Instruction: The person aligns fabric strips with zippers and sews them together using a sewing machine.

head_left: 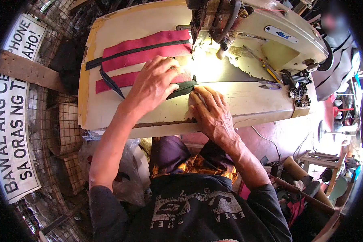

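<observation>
A pinkish-red fabric piece (pixel 149 38) with a long black strip (pixel 141 47), like zipper tape, lies on the sewing machine table. Closer to me is another red piece (pixel 109 83), partly under my left hand (pixel 155 82). That hand is closed, thumb and bent fingers on a dark strip (pixel 183 88) by the needle area. My right hand (pixel 211 113) rests at the table's front part, its fingertips gripping the near end of the same dark strip; the exact pinch is partly hidden. A black tape (pixel 109 82) loops off the left side of the fabric.
The sewing machine (pixel 286 24) spans the back right, its lamp glaring near the needle. On its bed lie a yellow-handled tool (pixel 273 74), thread snips (pixel 271 86) and a heap of black small parts (pixel 297 86). A wire-mesh wall with a lettered sign (pixel 12 133) stands left.
</observation>
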Tool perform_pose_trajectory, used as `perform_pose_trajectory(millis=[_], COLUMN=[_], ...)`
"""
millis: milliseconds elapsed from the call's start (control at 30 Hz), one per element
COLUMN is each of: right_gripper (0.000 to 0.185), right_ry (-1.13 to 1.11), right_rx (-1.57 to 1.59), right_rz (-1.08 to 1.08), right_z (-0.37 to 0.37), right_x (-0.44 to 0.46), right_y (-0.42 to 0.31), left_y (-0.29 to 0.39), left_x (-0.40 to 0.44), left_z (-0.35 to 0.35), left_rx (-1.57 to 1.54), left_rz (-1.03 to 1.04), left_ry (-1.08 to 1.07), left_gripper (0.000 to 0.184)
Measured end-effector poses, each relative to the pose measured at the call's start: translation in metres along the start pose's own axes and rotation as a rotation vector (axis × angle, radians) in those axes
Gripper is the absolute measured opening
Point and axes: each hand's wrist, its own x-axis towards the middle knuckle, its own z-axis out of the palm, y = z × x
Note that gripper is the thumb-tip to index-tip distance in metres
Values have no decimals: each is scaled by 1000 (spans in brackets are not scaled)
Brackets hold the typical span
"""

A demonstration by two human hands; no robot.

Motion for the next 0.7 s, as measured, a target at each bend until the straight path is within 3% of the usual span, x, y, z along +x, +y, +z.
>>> perform_pose_trajectory(millis=[67, 167, 333, 433, 467, 700], right_gripper=[48, 48, 48, 52, 56, 53], right_ry=[-28, -56, -83, -89, -94, -112], right_rx=[6, 2, -3, 22, 35, 53], right_rz=[34, 27, 56, 79, 93, 98], right_z=[-3, -6, -7, -7, -6, -10], right_x=[2, 8, 16, 15, 14, 15], right_y=[0, 2, 5, 6, 6, 6], left_y=[-24, -30, -23, 1, 0, 8], left_x=[8, 12, 24, 28, 27, 18], left_z=[14, 15, 20, 13, 15, 35], left_rx=[-100, -14, 27, -13, 108, 146], left_rz=[142, 120, 160, 112, 267, 183], left_ry=[-9, -11, 202, 204, 191, 80], left_gripper=[30, 26, 21, 21, 25, 32])
